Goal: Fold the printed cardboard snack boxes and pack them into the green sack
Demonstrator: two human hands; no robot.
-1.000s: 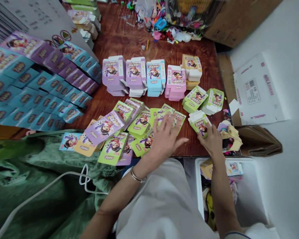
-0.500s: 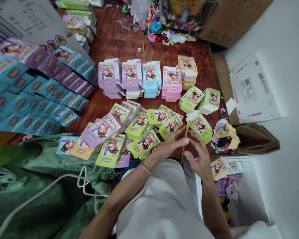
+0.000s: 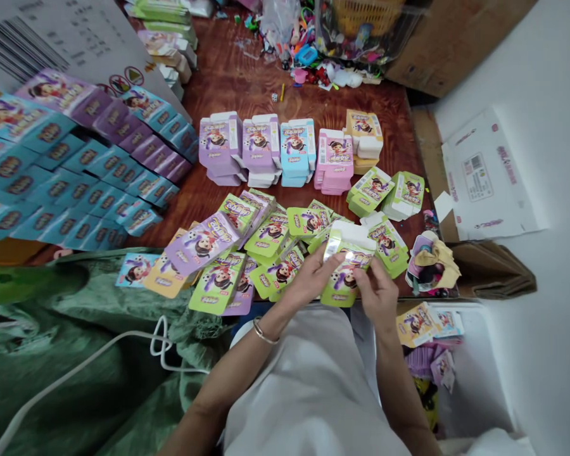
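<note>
Between my two hands, over the table's front edge, is a green printed card box (image 3: 341,296) with a white flap at its far end. Its picture side faces up. My left hand (image 3: 312,277) grips its left side, thumb on top. My right hand (image 3: 378,295) pinches the right side, thumb on the face and fingers beneath. Left of it lies a loose heap of flattened green boxes (image 3: 217,283) and purple boxes (image 3: 204,239). Close to my right hand lie more green boxes (image 3: 388,242).
Purple stacks (image 3: 220,142), a blue stack (image 3: 298,145), a pink stack (image 3: 334,158) and an orange stack (image 3: 363,130) stand behind the heap. Filled boxes (image 3: 85,171) are piled left. Small toys (image 3: 308,57) lie at the back. A white bin (image 3: 484,354) is at lower right.
The green box, seen edge-on before, is now turned picture side up. My right hand has closed on its right side, and my left thumb lies on it. The view shifted slightly.
</note>
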